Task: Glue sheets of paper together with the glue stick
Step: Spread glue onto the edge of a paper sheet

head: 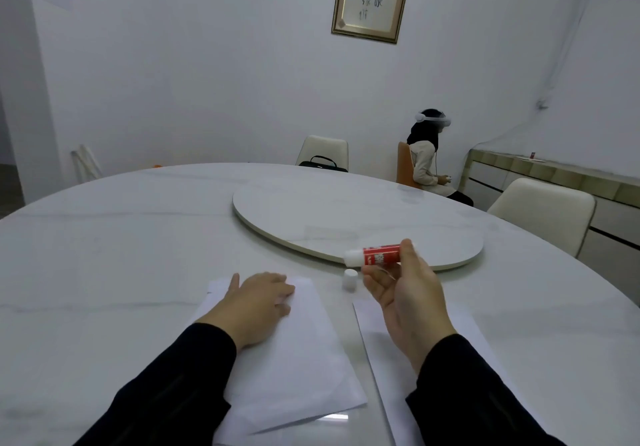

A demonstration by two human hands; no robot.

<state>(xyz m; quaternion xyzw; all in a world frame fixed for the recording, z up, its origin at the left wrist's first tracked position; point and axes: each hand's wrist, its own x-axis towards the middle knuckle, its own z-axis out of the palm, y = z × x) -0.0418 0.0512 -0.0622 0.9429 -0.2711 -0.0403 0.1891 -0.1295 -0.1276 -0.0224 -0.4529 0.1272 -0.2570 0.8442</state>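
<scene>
My right hand (407,302) holds a red glue stick (379,255) sideways above the table, its white uncapped end pointing left. The white cap (349,278) stands upright on the table just below that end. My left hand (258,302) lies flat, fingers loosely curled, on the far part of a white paper sheet (298,359) in front of me. A second white sheet (388,359) lies to the right, partly hidden under my right forearm.
The round white marble table (104,255) carries a large turntable disc (346,224) just beyond the glue stick. Cream chairs (543,213) stand at the far side and right. A seated person (427,158) with a headset is at the back, beside a low cabinet.
</scene>
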